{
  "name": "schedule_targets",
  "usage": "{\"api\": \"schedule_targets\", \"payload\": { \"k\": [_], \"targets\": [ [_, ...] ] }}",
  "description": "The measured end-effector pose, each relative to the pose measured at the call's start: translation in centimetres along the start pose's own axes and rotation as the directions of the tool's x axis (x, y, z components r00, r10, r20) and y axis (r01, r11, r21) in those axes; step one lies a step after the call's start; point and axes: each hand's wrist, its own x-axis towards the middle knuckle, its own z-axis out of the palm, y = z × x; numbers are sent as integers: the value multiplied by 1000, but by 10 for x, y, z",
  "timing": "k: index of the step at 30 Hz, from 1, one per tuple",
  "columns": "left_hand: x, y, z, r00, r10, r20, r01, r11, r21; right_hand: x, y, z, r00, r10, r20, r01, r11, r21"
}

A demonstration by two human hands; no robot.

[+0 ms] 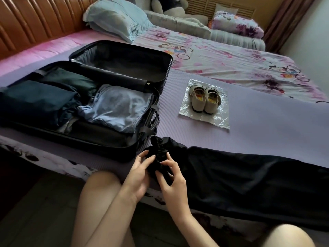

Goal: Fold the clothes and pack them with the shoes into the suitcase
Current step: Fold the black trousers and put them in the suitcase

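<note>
An open black suitcase (99, 139) lies on the bed at the left. Its near half holds folded dark clothes (35, 100) and a light blue garment (117, 106). A long black garment (249, 175) stretches along the bed's front edge to the right. Its ruffled waistband end (158, 154) sits between my hands. My left hand (137, 173) and my right hand (170, 179) both grip this bunched end, just in front of the suitcase's near corner. A pair of cream shoes (204, 100) stands on a clear plastic bag (220, 120) to the right of the suitcase.
The bed carries a purple mat (258, 125) and a floral sheet (231, 59) behind it. A blue pillow (115, 16), a grey bolster (178, 24) and a floral pillow (236, 24) lie at the far side. My knees are at the bottom edge.
</note>
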Motion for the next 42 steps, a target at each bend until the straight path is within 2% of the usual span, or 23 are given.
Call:
{"api": "schedule_targets", "payload": {
  "k": [3, 7, 9, 12, 17, 19, 22, 26, 28, 30, 32, 37, 40, 42],
  "targets": [
    [0, 0, 3, 989, 144, -28, -138, 977, 163, 3, -5, -1, 1000, 3, 22, -4, 999, 35],
    [-3, 2, 2, 981, 192, -32, -182, 963, 200, 3, -8, -1, 998, -2, 55, -2, 997, 78],
    [-1, 6, -2, 989, 136, -51, -128, 982, 141, 0, -8, -1, 998, -21, 53, 16, 996, 93],
    [-2, 14, 1, 999, -26, 45, 20, 992, 127, -5, -7, -3, 999, -22, 44, 16, 993, 120],
    [3, 15, 8, 996, 7, 90, -31, 964, 264, -4, -9, -6, 998, -19, 52, 13, 994, 104],
    [4, 20, 10, 996, 9, 92, -42, 930, 365, -2, -11, -4, 998, -15, 64, 11, 998, 65],
    [8, 27, 10, 992, 92, 82, -122, 824, 553, 5, -14, 4, 995, -19, 103, 21, 1000, -23],
    [19, 30, 2, 975, 222, -27, -145, 719, 679, 6, -17, 7, 964, -32, 265, 26, 999, 27],
    [25, 29, -3, 946, 317, -72, -163, 653, 740, 9, -12, -6, 961, -62, 268, 58, 998, 22],
    [27, 29, -5, 917, 389, -91, -168, 582, 796, 22, 4, -27, 989, -33, 148, 40, 998, -49],
    [27, 26, -9, 905, 408, -120, -162, 592, 789, 46, 25, -51, 998, 29, 55, -17, 976, -216],
    [29, 23, -13, 911, 374, -177, -131, 666, 734, 112, 65, -96, 983, 186, 0, -154, 817, -555],
    [33, 25, -9, 922, 341, -183, -80, 630, 772, 137, 74, -107, 956, 293, 19, -220, 757, -615],
    [36, 23, -3, 926, 337, -167, -49, 549, 835, 144, 77, -106, 950, 309, 45, -213, 748, -629]
  ]
}}
